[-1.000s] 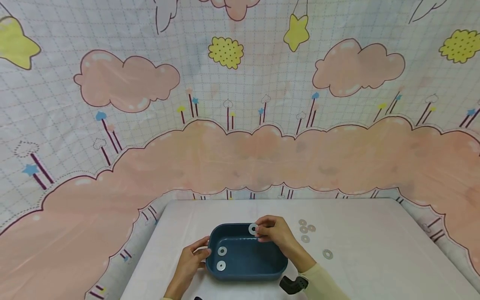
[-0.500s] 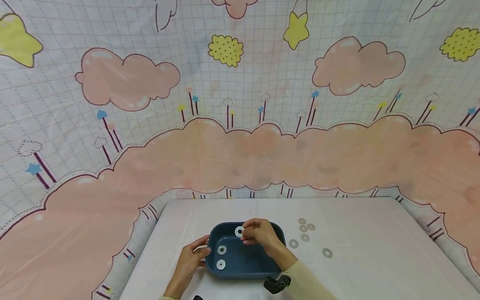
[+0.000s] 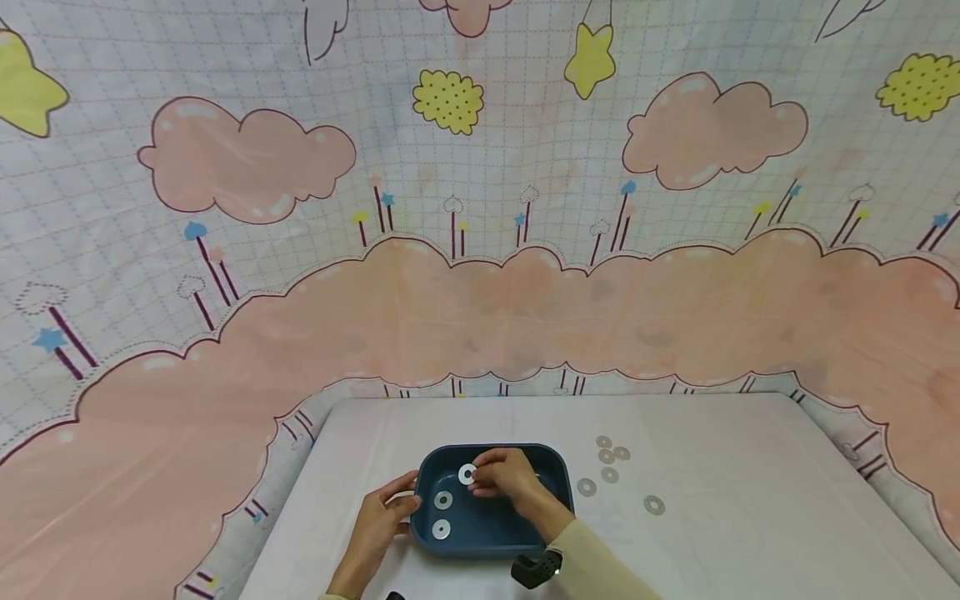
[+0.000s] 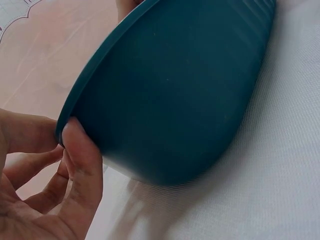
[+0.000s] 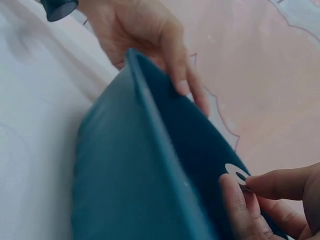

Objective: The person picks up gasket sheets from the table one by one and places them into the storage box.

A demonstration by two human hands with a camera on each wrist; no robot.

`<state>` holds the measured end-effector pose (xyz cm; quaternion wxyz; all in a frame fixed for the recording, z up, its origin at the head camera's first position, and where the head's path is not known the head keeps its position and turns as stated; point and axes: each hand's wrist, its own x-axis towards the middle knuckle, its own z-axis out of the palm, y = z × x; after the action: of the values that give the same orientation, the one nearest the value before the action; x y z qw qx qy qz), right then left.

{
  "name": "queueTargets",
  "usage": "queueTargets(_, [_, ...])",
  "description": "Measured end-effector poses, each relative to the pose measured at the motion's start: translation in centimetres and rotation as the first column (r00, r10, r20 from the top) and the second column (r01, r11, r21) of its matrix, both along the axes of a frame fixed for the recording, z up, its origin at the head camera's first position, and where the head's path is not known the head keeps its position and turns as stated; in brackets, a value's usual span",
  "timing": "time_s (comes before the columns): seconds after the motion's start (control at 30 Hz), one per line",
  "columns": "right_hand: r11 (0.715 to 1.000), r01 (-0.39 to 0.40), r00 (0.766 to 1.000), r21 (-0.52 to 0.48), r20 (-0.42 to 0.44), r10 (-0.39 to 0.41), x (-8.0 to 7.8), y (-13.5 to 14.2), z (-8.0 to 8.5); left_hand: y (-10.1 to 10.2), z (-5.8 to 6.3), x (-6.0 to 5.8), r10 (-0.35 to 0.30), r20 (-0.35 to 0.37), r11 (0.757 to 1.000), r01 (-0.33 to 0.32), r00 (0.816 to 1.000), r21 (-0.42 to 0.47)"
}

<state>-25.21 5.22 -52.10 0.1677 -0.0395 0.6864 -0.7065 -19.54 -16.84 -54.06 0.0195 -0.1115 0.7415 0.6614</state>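
Observation:
A deep blue rectangular tray (image 3: 491,546) sits on the white table. My left hand (image 3: 378,523) grips its left end; in the left wrist view the thumb (image 4: 82,155) and index finger meet at the rim. Between the thumb and fingers of my right hand (image 3: 510,479) is a pinched flat metal washer (image 3: 467,474), held over the tray's back left part. The right wrist view shows this washer (image 5: 237,174) near the tray's far wall. Inside the tray at the left, one washer (image 3: 443,500) lies behind another washer (image 3: 441,530).
Right of the tray, several washers (image 3: 606,457) lie grouped on the table. A washer (image 3: 587,487) lies close to the tray's right side, and another washer (image 3: 654,505) farther right. A patterned cloth (image 3: 525,317) hangs behind the table (image 3: 735,467).
My right hand has carried the washer leftward and a little toward me over the tray. The washer by the tray's right side has come into view. My left hand has stayed at the tray's end.

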Motion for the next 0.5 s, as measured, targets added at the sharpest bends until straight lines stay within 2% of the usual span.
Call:
queueTargets(0.23, [1.0,-0.007,1.0,0.019,0.03,0.006,-0.2,-0.7,-1.0,0.1,0.0,-0.2,0.012,-0.001,1.0,-0.012,1.0,-0.002])
queueTargets(0.5, [0.999,0.001,0.998,0.051,0.063,-0.004,-0.4,-0.8,-1.3,0.2,-0.2,-0.4,0.01,-0.007,1.0,-0.01,1.0,-0.001])
